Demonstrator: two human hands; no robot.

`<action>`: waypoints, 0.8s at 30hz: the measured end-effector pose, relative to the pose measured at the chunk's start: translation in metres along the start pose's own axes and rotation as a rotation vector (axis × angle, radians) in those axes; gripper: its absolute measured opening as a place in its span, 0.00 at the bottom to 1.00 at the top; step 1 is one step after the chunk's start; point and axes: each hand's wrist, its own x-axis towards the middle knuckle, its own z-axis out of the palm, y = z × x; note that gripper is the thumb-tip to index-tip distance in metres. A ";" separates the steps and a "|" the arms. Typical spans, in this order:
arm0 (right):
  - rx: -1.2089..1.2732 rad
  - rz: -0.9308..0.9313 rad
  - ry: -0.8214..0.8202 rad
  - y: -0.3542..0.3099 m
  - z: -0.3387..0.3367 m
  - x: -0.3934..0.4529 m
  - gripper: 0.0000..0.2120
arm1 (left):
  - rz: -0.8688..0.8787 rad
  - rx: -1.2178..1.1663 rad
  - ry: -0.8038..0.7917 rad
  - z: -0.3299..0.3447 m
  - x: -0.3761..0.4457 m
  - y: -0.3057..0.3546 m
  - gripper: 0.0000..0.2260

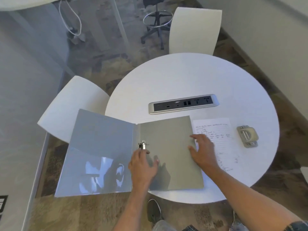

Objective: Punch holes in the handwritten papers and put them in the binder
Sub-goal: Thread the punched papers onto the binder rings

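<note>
A grey binder lies open on the round white table, its left cover hanging past the table's edge. The metal ring clip sits on the spine. My left hand rests flat on the binder just below the clip, its fingertips touching the clip. My right hand lies spread over the binder's right edge and the handwritten paper, which is lined and lies to the binder's right. Farther right, a grey hole punch stands on the table, apart from both hands.
A power and socket strip is set into the table behind the binder. White chairs stand at the left and at the far side. My shoe shows below the table's near edge.
</note>
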 end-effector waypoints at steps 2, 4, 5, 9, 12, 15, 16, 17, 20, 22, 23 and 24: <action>-0.117 0.142 0.110 0.019 -0.025 -0.005 0.21 | 0.092 -0.109 -0.074 0.011 -0.006 0.021 0.17; -0.234 0.279 0.128 0.034 -0.044 -0.011 0.25 | 0.139 -0.184 -0.187 0.023 -0.012 0.043 0.17; -0.275 0.350 0.121 0.039 -0.051 -0.014 0.28 | 0.182 -0.178 -0.222 0.030 -0.015 0.053 0.17; -0.346 0.605 0.070 0.054 -0.069 -0.030 0.38 | 0.313 0.085 -0.376 0.057 -0.021 0.084 0.25; -0.406 0.705 -0.008 0.059 -0.074 -0.041 0.43 | 0.248 0.257 -0.468 0.064 -0.022 0.097 0.32; -0.445 0.707 -0.058 0.060 -0.075 -0.044 0.43 | 0.199 0.309 -0.544 0.069 -0.024 0.097 0.36; -0.448 0.707 -0.065 0.060 -0.076 -0.044 0.43 | 0.198 0.321 -0.553 0.070 -0.024 0.096 0.36; -0.448 0.709 -0.070 0.058 -0.076 -0.043 0.43 | 0.199 0.326 -0.552 0.070 -0.024 0.095 0.36; -0.426 0.737 -0.092 0.055 -0.078 -0.037 0.44 | 0.189 0.326 -0.553 0.068 -0.022 0.096 0.36; -0.370 0.792 -0.099 0.058 -0.081 -0.032 0.46 | 0.186 0.328 -0.555 0.067 -0.022 0.098 0.37; -0.338 0.822 -0.096 0.060 -0.082 -0.029 0.47 | 0.184 0.331 -0.554 0.067 -0.022 0.099 0.37; -0.314 0.847 -0.098 0.063 -0.084 -0.027 0.49 | 0.183 0.334 -0.550 0.067 -0.022 0.099 0.37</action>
